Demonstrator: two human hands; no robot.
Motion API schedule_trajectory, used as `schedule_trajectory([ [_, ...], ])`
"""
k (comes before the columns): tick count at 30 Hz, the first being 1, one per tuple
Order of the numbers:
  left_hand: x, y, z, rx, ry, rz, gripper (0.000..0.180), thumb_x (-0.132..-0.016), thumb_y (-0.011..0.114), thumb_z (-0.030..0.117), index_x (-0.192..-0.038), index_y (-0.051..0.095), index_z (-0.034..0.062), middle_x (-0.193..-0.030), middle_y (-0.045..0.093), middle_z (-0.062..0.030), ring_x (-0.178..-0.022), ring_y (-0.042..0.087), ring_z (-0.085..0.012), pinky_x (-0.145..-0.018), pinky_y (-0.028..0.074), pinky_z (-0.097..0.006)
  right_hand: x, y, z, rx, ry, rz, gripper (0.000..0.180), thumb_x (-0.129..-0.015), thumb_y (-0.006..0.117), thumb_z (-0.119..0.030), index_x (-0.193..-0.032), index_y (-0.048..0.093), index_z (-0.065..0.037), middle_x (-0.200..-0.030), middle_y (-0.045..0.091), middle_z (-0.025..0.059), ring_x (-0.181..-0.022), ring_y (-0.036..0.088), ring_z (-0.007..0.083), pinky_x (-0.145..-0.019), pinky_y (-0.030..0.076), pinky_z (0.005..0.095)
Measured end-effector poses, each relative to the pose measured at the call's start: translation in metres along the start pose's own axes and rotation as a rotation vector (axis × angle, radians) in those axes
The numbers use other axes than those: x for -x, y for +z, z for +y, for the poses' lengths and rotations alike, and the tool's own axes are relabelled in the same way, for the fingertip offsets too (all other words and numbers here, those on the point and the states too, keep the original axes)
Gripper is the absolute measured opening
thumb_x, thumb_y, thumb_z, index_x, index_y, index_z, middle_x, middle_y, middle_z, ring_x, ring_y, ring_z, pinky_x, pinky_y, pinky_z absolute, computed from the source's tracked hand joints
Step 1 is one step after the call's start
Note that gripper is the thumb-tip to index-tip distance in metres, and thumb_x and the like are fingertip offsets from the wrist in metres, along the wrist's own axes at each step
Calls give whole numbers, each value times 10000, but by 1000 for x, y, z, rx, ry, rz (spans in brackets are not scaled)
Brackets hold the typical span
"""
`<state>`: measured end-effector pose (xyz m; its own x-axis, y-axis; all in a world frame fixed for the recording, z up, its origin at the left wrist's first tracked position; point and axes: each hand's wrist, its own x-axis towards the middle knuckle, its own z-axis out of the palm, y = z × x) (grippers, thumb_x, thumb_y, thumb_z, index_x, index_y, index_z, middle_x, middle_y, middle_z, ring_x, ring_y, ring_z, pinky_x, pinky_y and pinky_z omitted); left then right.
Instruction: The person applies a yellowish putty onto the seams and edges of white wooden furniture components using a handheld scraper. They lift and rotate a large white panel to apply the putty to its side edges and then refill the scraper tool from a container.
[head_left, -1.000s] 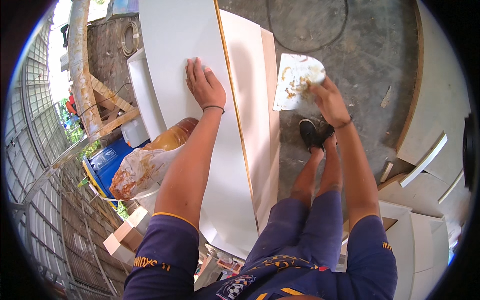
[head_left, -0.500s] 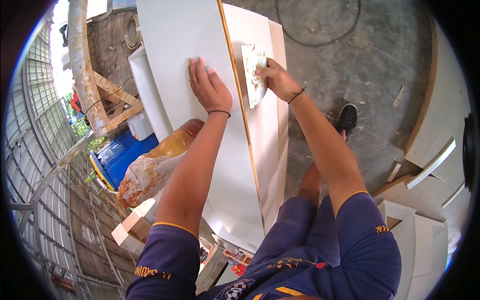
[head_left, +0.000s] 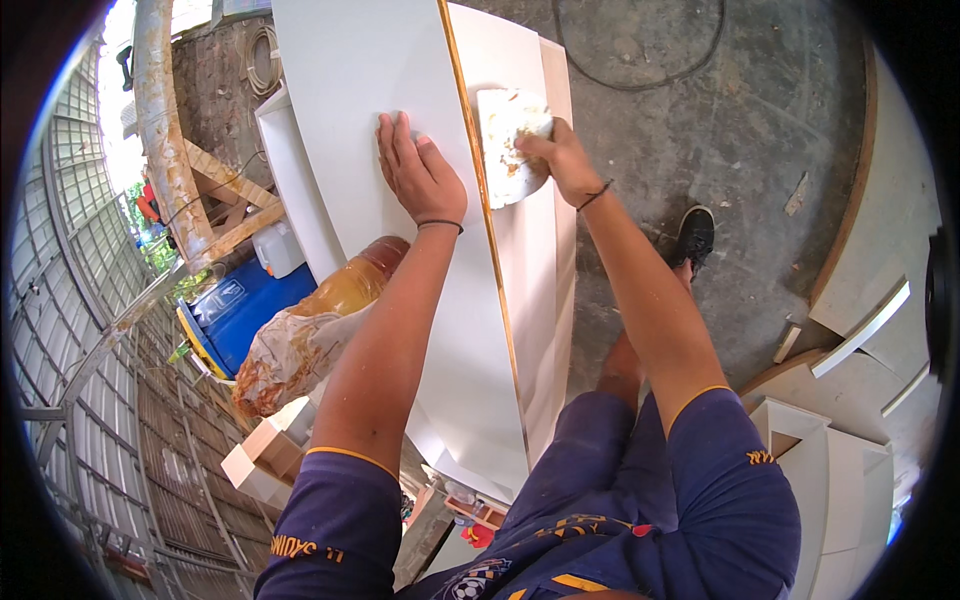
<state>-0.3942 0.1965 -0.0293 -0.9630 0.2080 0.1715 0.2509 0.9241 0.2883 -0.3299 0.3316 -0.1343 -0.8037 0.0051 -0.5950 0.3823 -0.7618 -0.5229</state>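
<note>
My left hand (head_left: 422, 180) lies flat on the top of a long white board (head_left: 395, 60), fingers stretched out. In my right hand (head_left: 570, 168) is a flat white spreader (head_left: 510, 165) smeared with amber glue, pinched with the thumb on its face. Its left side is at the board's narrow amber-brown edge (head_left: 490, 220); whether it touches is hard to tell. A plastic bottle of amber glue (head_left: 350, 285), its lower end in a stained whitish wrap, rests on the board beside my left forearm.
Pale panels (head_left: 535, 260) stand below the board's right edge. A blue drum (head_left: 255, 305) and a whitish jug (head_left: 280, 248) are at the left. A black cable (head_left: 650, 88) and wood strips (head_left: 788, 343) lie on the concrete floor (head_left: 740, 150). Curved panels (head_left: 890, 200) stand at the far right.
My right hand has turned the spreader so more of its smeared face shows, and shifted it slightly left towards the board's edge. My left hand stays almost in place.
</note>
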Motion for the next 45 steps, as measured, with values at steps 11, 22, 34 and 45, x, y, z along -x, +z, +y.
schedule_trajectory([
  [11,0,2,1,-14,-9,0,421,-958,363,182,-1346,440,39,-1476,339,-169,-1379,284,-341,-1138,188,-455,40,-5,-23,155,-109,72,647,-754,785,-177,-1174,411,142,-1033,600,194,-904,629,213,-783,532,299],
  [22,0,3,4,0,-3,5,411,-956,366,173,-1337,452,46,-1464,356,-164,-1376,291,-332,-1136,194,-445,37,6,-19,243,-176,158,653,-688,818,-203,-1087,443,152,-959,629,217,-840,651,222,-715,546,310],
  [34,-2,3,4,-38,9,18,409,-965,356,181,-1320,460,5,-1443,375,-189,-1356,324,-334,-1120,255,-415,80,5,-12,404,-142,246,603,-677,811,-171,-1060,460,136,-956,632,211,-831,649,217,-731,539,317],
  [45,-2,0,1,-48,7,1,418,-969,340,199,-1337,444,32,-1458,357,-165,-1372,299,-316,-1132,220,-416,100,-1,7,379,-153,211,609,-706,797,-181,-1083,433,128,-981,616,195,-874,633,209,-764,528,313],
])
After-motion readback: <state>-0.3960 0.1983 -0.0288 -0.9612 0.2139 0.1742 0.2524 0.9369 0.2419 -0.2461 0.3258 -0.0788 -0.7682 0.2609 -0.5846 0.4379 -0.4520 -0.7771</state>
